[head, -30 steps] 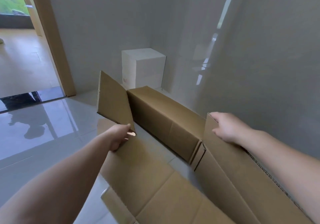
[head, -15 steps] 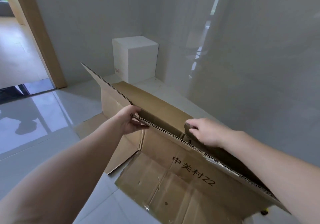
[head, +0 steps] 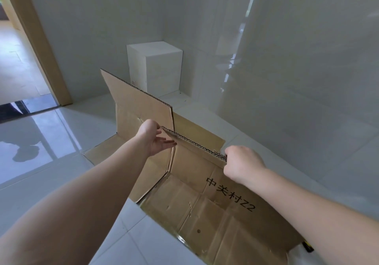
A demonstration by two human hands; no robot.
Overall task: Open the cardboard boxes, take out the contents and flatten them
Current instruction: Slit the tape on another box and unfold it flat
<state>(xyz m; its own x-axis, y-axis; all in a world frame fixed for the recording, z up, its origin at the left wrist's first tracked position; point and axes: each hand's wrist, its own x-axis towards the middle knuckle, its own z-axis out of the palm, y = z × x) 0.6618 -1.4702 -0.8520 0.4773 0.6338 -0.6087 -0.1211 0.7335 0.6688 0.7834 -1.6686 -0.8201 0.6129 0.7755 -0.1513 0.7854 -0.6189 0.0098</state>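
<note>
Gripping the corrugated top edge of the opened brown cardboard box (head: 205, 182), my right hand (head: 243, 163) has its fingers curled over it. My left hand (head: 154, 139) touches the same edge at its far-left end, fingers straight and spread. That box stands half-collapsed on the glossy white tiled floor (head: 61, 151), one flap upright on the far left. Beyond it, a white cube-shaped carton (head: 158, 67) sits in the corner.

Matt brown corrugated cardboard box (head: 205, 193) – creased, scuffed – on glossy white floor tiles (head: 51, 162).
</note>
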